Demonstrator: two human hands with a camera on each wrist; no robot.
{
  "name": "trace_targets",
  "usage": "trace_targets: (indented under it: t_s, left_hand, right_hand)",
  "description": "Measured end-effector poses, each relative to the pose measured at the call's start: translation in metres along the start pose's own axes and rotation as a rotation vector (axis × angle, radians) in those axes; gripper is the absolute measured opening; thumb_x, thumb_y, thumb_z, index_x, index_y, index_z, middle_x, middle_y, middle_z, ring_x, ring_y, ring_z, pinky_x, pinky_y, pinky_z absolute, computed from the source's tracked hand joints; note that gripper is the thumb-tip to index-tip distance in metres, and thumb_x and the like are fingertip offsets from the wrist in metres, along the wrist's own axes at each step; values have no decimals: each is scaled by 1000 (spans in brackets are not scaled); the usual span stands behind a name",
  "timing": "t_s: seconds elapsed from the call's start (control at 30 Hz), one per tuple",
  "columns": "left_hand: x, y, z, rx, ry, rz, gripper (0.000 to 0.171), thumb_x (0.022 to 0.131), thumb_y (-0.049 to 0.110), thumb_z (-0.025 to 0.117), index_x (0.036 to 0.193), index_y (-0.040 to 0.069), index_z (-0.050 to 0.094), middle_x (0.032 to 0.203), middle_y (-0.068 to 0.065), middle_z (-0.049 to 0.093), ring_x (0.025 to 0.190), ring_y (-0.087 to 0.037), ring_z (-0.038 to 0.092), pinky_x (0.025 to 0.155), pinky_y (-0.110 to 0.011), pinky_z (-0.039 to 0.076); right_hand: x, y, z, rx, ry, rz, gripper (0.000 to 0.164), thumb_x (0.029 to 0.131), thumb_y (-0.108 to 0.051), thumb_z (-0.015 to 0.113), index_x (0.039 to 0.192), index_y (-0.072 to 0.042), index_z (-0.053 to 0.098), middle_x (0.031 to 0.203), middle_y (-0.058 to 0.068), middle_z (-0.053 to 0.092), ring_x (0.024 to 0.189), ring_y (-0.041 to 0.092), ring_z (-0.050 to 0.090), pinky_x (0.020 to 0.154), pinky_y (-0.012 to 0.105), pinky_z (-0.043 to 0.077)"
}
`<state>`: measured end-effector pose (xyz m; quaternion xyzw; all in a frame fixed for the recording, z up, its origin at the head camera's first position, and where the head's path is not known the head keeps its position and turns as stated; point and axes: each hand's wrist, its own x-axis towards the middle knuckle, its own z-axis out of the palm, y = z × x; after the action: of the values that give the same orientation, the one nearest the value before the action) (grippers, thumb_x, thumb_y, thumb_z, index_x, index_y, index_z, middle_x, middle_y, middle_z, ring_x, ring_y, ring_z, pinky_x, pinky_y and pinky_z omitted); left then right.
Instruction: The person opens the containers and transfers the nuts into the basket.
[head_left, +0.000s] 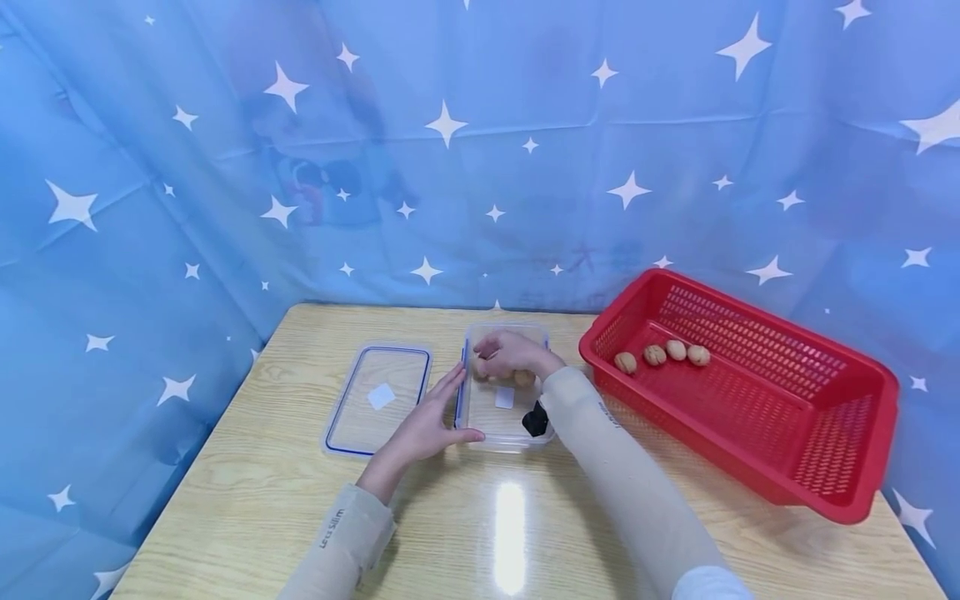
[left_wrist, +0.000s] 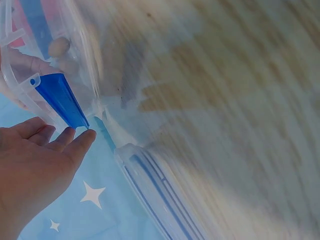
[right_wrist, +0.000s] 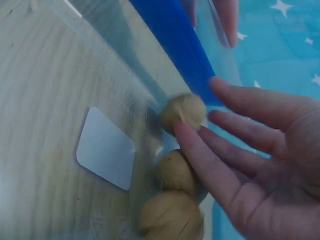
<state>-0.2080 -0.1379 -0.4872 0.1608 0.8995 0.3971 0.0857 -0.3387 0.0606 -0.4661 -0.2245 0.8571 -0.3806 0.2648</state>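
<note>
Near the back of the table stands a clear plastic box [head_left: 491, 427] with a blue side latch [left_wrist: 62, 97]. My left hand [head_left: 429, 425] reaches along its left side, fingers extended at the hanging latch and thumb near the front rim. Inside the box, my right hand [head_left: 513, 353] has its thumb and fingers around a walnut [right_wrist: 184, 114] by the wall on the latch side. Two more walnuts [right_wrist: 172, 215] line up beside that one on the box floor. A white square label [right_wrist: 106, 150] shows near them.
The box's clear lid [head_left: 401, 379], edged in blue and bearing a white label, lies flat at the left. A large red basket [head_left: 780, 467] stands on the right, with several walnuts [head_left: 655, 356] towards its left end. A starry blue curtain [head_left: 450, 200] hangs behind the table.
</note>
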Motion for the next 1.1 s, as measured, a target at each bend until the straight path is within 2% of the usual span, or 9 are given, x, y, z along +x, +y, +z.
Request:
trace_targets:
  t_s: [0.13,0.23,0.37,0.53,0.67,0.83,1.0,1.1]
  left_hand:
    - [-1,1,-1,-5,2,-3,105,81,40,82,160,12,19,170,-2,12,154,-35,18,123,-59,26]
    - [-1,1,-1,1,4,-2,103,81,39,82,160,11,20,170,-3,12,154,-36,19,122,-60,27]
    - [-1,1,0,14,9,0,103,81,40,82,159,11,22,169,-4,13,153,-36,21,121,-60,28]
    - [-1,2,0,14,6,2,103,80,39,82,159,12,22,170,-2,13,153,-36,21,122,-60,27]
    - [-1,2,0,21,4,1,104,80,40,82,160,12,21,170,-1,13,153,-36,21,122,-59,27]
    - [-1,3,-1,27,-2,-1,103,82,38,82,160,11,21,169,-4,13,153,-37,20,121,-60,29]
    - [-1,6,-1,31,4,-5,102,81,34,83,159,9,22,169,-4,14,153,-36,19,122,-59,27]
    - [-2,7,0,31,10,-8,103,80,35,84,159,9,23,169,-4,14,153,-37,20,122,-59,27]
  right_hand:
    - [1,0,3,4,-70,28,50,91,-14,69,137,-1,58,131,16,65,108,21,64,95,32,54]
    - [3,2,5,85,-103,37,47,92,-9,69,135,4,58,129,19,65,94,15,68,85,26,58]
    - [3,3,6,187,-113,41,45,92,-3,68,134,9,56,124,22,65,87,12,71,84,27,62]
    - [-1,0,3,181,-81,27,42,93,-5,67,131,9,57,112,21,71,91,24,74,88,31,62]
    - [-1,-1,-2,130,-49,-21,41,95,-13,66,131,4,60,116,19,72,101,31,72,89,32,61]
    - [-5,-4,-12,181,1,-69,41,96,-19,65,131,0,60,115,16,71,105,37,70,89,33,60]
    - [-17,-10,-25,211,60,-119,42,97,-21,64,133,-1,59,122,17,68,111,32,69,96,37,59]
    - [-27,-15,-36,225,96,-153,43,99,-19,63,135,3,57,126,23,66,112,32,69,98,41,58]
